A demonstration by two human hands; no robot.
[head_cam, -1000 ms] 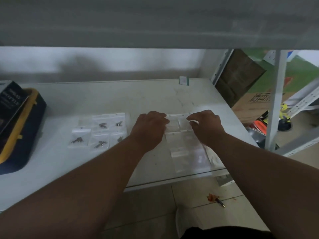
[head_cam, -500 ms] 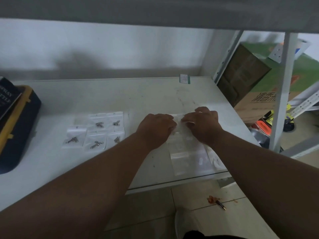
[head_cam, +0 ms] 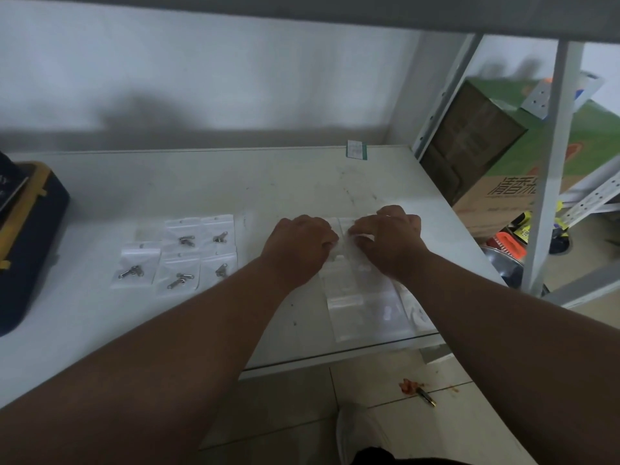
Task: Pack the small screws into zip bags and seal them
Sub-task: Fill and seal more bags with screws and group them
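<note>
On the white table (head_cam: 201,182), left of centre, lie several small zip bags with screws inside (head_cam: 188,253). To the right is a loose pile of empty clear zip bags (head_cam: 362,297). My left hand (head_cam: 298,246) and my right hand (head_cam: 392,239) rest knuckles-up at the far end of that pile, fingertips nearly touching. Both pinch a small clear zip bag (head_cam: 345,229) between them. I cannot tell whether a screw is inside that bag.
A dark blue and yellow case (head_cam: 30,243) sits at the table's left edge. A white shelf post (head_cam: 550,169) stands on the right with a cardboard box (head_cam: 496,162) behind it. A small green-edged tag (head_cam: 356,150) lies at the table's back.
My hands have drawn closer together over the small bag. The view has tilted so the hands sit slightly lower on the table.
</note>
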